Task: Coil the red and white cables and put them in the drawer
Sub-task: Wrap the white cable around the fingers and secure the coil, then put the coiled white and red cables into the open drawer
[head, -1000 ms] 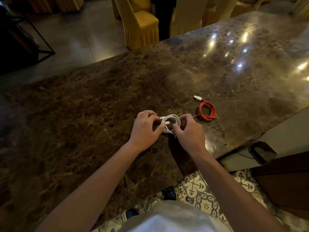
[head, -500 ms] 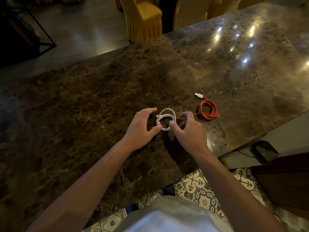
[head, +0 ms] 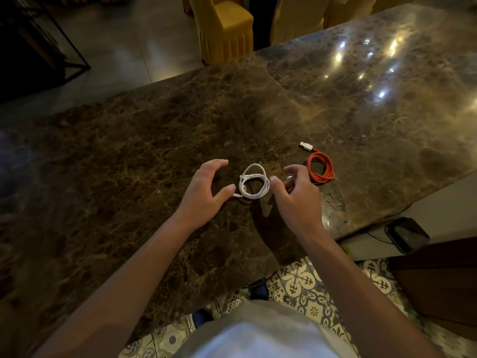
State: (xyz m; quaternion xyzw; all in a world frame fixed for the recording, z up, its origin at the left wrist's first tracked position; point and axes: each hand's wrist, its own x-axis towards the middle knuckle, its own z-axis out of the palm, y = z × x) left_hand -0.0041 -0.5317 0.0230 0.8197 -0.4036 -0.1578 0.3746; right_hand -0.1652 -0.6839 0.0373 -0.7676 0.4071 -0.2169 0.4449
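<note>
Two open hands are held around the coiled white cable [head: 254, 184] on the marble table [head: 129, 156]: left hand [head: 206, 188], right hand [head: 296, 195]. Fingers are spread, gripping nothing, though the left thumb may touch it. Right of it lies the coiled red cable [head: 321, 168].

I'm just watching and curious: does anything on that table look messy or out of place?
Only slightly. The white cable lies in a loose, uneven coil between the open hands, one loop sticking up and an end poking out toward the left hand. The red cable is coiled neatly. Nothing looks spilled or damaged.
</note>
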